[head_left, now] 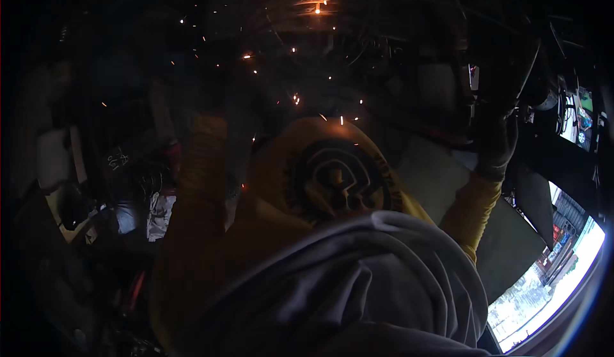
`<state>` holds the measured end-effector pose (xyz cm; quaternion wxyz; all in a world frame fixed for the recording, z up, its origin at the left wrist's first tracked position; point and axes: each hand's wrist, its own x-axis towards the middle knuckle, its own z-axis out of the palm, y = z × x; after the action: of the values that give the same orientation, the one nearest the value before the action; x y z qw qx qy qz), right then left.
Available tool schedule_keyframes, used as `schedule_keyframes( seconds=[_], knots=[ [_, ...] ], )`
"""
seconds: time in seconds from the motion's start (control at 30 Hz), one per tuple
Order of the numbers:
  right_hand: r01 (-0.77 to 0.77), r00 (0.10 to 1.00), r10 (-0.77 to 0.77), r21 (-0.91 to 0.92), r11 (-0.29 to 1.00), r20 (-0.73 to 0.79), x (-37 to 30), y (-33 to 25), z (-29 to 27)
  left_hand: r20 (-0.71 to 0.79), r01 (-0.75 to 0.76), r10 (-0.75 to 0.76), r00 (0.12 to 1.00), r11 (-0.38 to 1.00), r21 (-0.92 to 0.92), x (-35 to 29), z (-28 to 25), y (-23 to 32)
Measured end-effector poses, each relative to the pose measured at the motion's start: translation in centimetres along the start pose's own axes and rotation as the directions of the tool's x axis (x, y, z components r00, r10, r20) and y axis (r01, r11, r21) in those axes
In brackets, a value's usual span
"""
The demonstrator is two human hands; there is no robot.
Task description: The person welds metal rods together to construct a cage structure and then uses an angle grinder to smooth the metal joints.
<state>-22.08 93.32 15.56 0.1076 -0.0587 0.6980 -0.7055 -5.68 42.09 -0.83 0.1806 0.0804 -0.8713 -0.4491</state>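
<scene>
The picture is very dark. My left forearm, in a yellow sleeve, reaches up left of the middle, and my left hand (211, 98) is lost in shadow past the cuff. On the right, my right hand (499, 146) wears a greyish glove above a yellow cuff. It is raised beside a thin pale edge (529, 69); its fingers blend into the dark, and whether they grip that edge cannot be made out. Beyond my chest, an orange glow (318, 7) lights a small patch of a surface at the top. Bright sparks (295, 99) scatter between there and my yellow shirt (332, 178).
Grey cloth (384, 255) drapes across the lower middle. A flat grey panel (511, 248) lies right of my right forearm. Cluttered shapes, including a crumpled pale sheet (160, 216), sit at the left. A bright opening (543, 287) shows at the lower right.
</scene>
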Motion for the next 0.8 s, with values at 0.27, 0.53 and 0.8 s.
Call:
schedule_keyframes(
  seconds=[0.27,0.53,0.8],
  knots=[
    [0.067,0.994,-0.044,-0.228,0.971,0.102,-0.3,-1.8,2.5,0.039,-0.044,0.039,0.998,0.988,0.145,0.5,0.4,-2.0],
    [0.057,0.997,-0.041,-0.246,0.968,0.068,0.1,-2.2,3.1,0.031,0.179,-0.206,0.978,0.754,-0.631,0.3,1.0,-0.2],
    [0.007,0.999,0.005,-0.274,0.962,0.045,0.1,-3.1,5.1,0.005,0.155,-0.157,0.988,0.966,-0.206,-0.2,0.0,1.8]
  ],
)
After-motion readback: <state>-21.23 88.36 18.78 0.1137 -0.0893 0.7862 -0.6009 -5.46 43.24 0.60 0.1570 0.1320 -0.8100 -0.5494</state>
